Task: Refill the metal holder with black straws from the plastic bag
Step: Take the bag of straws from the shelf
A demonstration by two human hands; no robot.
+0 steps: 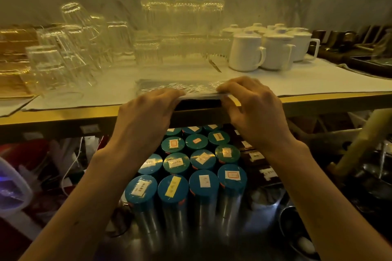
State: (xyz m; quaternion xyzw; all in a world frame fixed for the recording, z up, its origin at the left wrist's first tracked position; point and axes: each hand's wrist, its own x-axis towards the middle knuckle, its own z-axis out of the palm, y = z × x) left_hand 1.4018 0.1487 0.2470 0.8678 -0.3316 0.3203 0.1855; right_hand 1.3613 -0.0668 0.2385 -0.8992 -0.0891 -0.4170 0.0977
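While gripping plastic bag [186, 89], left hand [146, 112], right hand [252, 108]

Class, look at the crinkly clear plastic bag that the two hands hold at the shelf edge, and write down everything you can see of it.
The crinkly clear plastic bag lies flat on the white cloth-covered shelf, its near end at the shelf's front edge. The film looks thin, glossy and wrinkled, catching the light. Its contents are too blurred to make out, though the near end looks dark. The left hand pinches its near left end and the right hand its near right end. Clear ribbed glasses stand behind it, apart from it.
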